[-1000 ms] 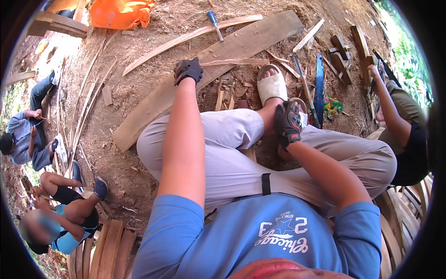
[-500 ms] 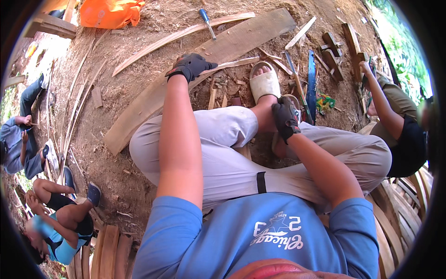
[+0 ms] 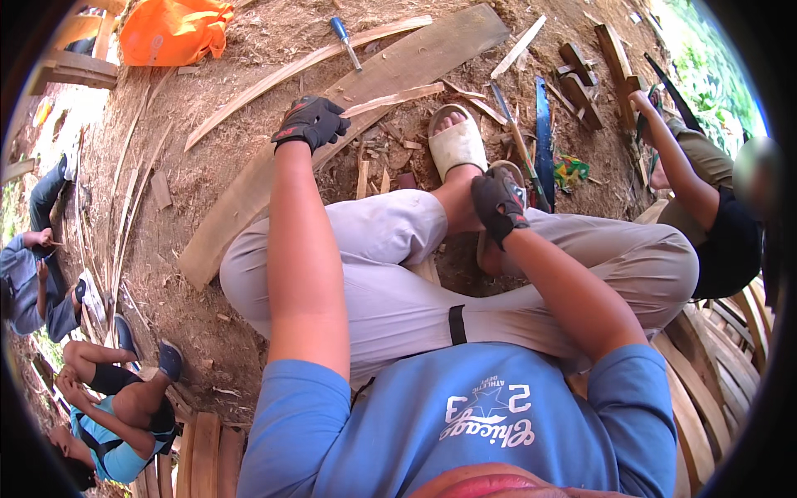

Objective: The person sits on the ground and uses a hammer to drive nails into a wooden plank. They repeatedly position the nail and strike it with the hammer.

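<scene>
My left hand (image 3: 312, 123), in a dark glove, is closed at the near end of a thin, pale wood strip (image 3: 394, 100). The strip slants over the edge of a long, wide plank (image 3: 432, 55) lying on the ground. My right hand (image 3: 498, 206), gloved too, rests with curled fingers beside my ankle and a second sandal (image 3: 507, 170). Whatever its fingers close on is hidden. My foot in a pale sandal (image 3: 459, 151) stands just past the plank's edge. A blue-handled chisel (image 3: 345, 43) lies across a curved wood strip (image 3: 282, 79) beyond the plank.
A blue saw-like blade (image 3: 544, 137) and a long thin tool (image 3: 519, 141) lie right of my foot. Farther right are dark wood blocks (image 3: 581, 98) and a seated person (image 3: 701, 195). Two people sit at left. An orange bag (image 3: 170, 33) lies far left; wood slats (image 3: 203, 452) are stacked behind.
My left hand has moved left and curled its outstretched finger in. More of the strip shows, and its far end has tilted away from me. My right hand stays by the ankle.
</scene>
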The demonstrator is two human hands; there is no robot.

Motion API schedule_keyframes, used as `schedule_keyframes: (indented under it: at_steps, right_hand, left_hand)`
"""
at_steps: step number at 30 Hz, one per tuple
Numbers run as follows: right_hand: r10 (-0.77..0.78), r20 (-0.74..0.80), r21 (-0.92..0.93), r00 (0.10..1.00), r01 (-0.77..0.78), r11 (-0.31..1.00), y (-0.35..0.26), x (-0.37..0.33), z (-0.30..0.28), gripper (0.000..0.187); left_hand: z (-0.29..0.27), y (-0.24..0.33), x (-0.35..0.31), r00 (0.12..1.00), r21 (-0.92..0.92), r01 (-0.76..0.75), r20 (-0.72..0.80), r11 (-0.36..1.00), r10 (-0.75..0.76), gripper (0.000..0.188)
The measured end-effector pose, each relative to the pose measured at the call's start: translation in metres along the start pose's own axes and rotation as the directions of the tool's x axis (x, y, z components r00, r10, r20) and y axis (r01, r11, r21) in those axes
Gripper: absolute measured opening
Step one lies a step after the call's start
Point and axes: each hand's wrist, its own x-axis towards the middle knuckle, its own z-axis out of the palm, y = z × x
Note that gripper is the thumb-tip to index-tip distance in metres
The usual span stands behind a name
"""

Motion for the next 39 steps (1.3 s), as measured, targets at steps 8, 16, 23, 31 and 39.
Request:
schedule_keyframes:
  at_steps: [8,16,23,31,39]
  right_hand:
    - [-0.29,-0.099,-0.442,0.952,0.219,0.87,0.1,0.048,0.091,0.05]
    - [-0.496,0.247,-0.026,0.832,0.518,0.855,0.067,0.0,-0.045,0.039]
    - [-0.488,0.444,-0.217,0.751,0.619,0.755,0.063,0.005,-0.211,0.029]
    - [-0.368,0.092,-0.443,0.925,0.368,0.817,0.142,0.119,-0.145,0.038]
    - [-0.057,0.434,-0.407,0.899,0.252,0.878,0.152,0.132,-0.093,0.045]
  left_hand:
    - [-0.007,-0.015,0.011,0.999,-0.06,0.052,0.013,0.997,-0.051,0.024]
    - [-0.006,-0.044,0.011,0.996,0.102,0.083,-0.035,0.991,-0.08,0.034]
    - [0.004,-0.038,-0.022,0.958,0.302,0.212,-0.251,0.929,-0.137,0.043]
    - [0.044,-0.032,0.001,0.902,0.502,0.244,-0.433,0.83,-0.003,0.036]
    - [0.051,0.0,-0.002,0.923,0.561,0.274,-0.382,0.781,-0.05,0.036]
